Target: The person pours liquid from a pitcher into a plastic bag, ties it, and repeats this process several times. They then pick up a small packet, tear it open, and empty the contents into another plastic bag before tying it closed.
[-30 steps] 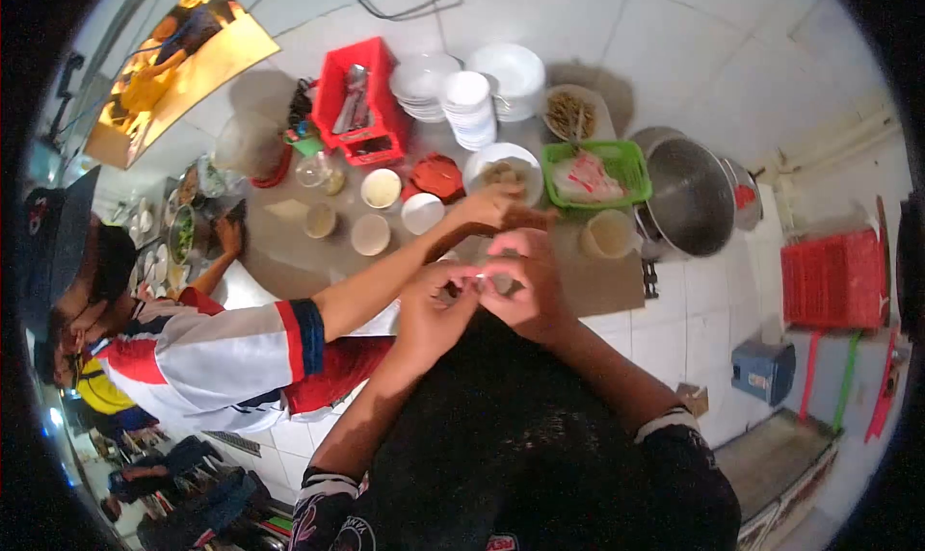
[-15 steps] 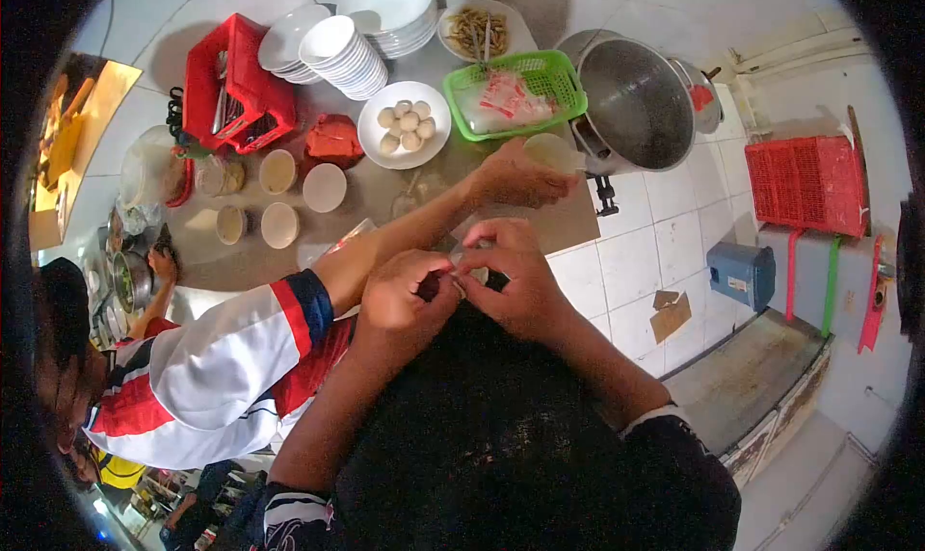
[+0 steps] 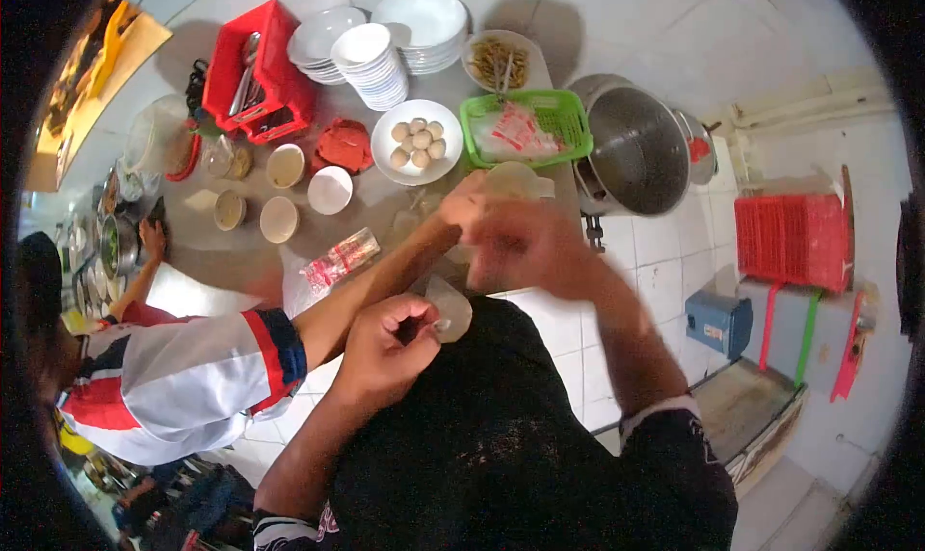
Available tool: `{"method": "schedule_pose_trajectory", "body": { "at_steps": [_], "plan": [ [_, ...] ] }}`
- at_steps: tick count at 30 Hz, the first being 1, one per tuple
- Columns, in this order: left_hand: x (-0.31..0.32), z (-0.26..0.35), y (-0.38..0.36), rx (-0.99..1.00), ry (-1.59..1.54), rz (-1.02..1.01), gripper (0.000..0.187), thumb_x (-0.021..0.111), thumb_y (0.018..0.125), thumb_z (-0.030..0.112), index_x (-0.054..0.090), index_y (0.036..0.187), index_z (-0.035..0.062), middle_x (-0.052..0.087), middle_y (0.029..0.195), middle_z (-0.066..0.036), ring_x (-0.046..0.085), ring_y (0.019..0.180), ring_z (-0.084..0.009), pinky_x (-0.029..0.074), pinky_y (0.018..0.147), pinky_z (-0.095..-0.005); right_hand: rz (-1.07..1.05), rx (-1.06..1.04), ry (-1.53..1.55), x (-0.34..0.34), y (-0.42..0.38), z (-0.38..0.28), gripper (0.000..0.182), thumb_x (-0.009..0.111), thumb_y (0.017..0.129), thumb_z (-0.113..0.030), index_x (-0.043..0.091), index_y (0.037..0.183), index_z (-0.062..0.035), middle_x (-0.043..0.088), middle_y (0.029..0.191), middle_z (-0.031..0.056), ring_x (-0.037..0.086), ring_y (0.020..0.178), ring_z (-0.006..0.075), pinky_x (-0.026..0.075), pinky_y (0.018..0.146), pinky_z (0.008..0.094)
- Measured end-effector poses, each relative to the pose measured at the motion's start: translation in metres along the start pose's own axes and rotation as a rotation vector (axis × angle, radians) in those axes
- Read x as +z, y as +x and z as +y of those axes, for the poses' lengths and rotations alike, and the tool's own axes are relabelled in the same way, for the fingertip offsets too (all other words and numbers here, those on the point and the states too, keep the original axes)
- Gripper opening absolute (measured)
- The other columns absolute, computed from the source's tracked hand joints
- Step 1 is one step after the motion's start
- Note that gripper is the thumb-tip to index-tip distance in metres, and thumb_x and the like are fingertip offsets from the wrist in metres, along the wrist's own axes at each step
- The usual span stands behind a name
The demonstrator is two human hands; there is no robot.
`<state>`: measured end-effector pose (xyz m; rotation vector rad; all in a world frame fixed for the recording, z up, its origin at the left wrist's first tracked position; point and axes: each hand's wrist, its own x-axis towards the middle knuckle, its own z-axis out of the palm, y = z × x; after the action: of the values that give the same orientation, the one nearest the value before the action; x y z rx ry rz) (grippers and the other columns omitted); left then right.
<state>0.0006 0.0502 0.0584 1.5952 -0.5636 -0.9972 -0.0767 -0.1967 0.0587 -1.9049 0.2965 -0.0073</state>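
My left hand [image 3: 390, 349] is closed in a pinch on the top of a small plastic bag [image 3: 450, 310] with pale, cloudy contents. The bag hangs beside my fingers, in front of my dark shirt. Up and to the right, my right hand [image 3: 530, 245] is apart from the bag and smeared by motion, so its fingers are hard to read. A co-worker's forearm [image 3: 361, 274] reaches across from the left, just beyond my left hand. That person's hand, partly behind my right hand, is near a pale translucent container or bag [image 3: 515, 180].
On the table stand a plate of meatballs [image 3: 385, 166], several small cups [image 3: 279, 221], a green basket [image 3: 581, 148] with plastic bags, stacked bowls [image 3: 371, 79] and a red cutlery basket [image 3: 289, 89]. A large pot [image 3: 636, 156] stands at the right, and a packet of red-and-white sticks [image 3: 342, 259] lies nearer.
My hands have come apart: the right one moved up and right, while the left stays low with the plastic bag now in plain view. The co-worker's arm drew back slightly to the left.
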Motion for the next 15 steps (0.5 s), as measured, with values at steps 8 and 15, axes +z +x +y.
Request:
{"method": "schedule_pose_trajectory", "body": {
  "at_steps": [8,15],
  "plan": [
    [-0.028,-0.013,-0.067,0.004,0.062,0.422,0.006,0.065,0.084,-0.003,0.061,0.088,0.0011,0.057,0.080,0.001,0.051,0.072,-0.0052,0.042,0.063,-0.0218,0.222,0.195,-0.903,-0.072,0.244,0.169,0.045,0.050,0.100,-0.042,0.061,0.128,-0.0093,0.064,0.127,0.0167,0.061,0.117,0.0359,0.047,0.102,0.0454],
    [-0.088,-0.079,-0.086,-0.085,-0.233,0.740,0.007,0.064,0.086,-0.002,0.063,0.091,0.0022,0.057,0.084,0.003,0.050,0.074,-0.0032,0.041,0.067,-0.0201,-0.019,0.072,-0.963,-0.101,0.328,0.281,0.052,0.060,0.094,-0.039,0.053,0.135,-0.0082,0.058,0.131,0.0164,0.056,0.120,0.0360,0.044,0.101,0.0462]
  ]
}}
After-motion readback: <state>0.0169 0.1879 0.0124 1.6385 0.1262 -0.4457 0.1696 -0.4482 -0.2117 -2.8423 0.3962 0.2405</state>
